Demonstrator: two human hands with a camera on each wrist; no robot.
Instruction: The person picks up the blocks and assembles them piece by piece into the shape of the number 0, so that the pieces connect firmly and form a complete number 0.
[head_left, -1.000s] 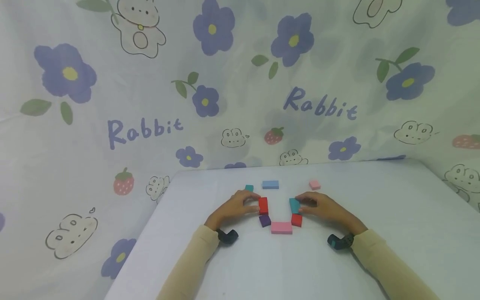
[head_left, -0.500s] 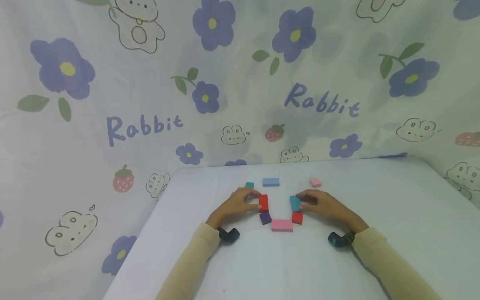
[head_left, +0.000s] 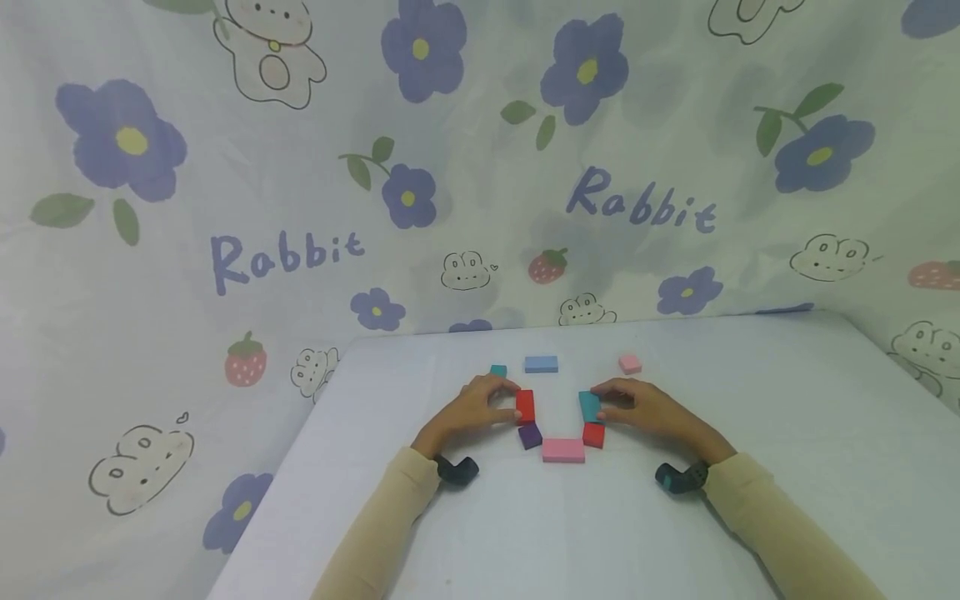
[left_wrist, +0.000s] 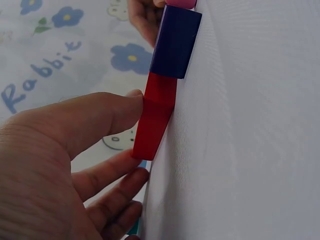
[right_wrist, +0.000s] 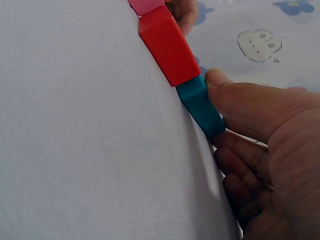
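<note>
My left hand [head_left: 474, 405] pinches a long red block [head_left: 525, 407] between thumb and index finger, the block lying on the table. Opposite it, my right hand [head_left: 649, 412] holds a teal block [head_left: 590, 407] the same way, thumb at its near part and a finger at the far end. A dark purple block [left_wrist: 176, 42] adjoins the red one's near end. Against the teal block's near end sits a small red block [right_wrist: 170, 46]. Between these two, closest to the person, lies a long pink block [head_left: 563, 451], so the blocks form a U shape.
Farther back on the white table [head_left: 555, 533] lie a light blue block [head_left: 542, 364] and a small pink block [head_left: 630, 363]. A small teal block [head_left: 498, 370] shows just behind the left hand. A curtain with flowers and rabbits [head_left: 465, 167] hangs behind the table.
The head view has shifted slightly. Both hands keep their hold on the red and teal blocks, and the blocks stay in the same arrangement.
</note>
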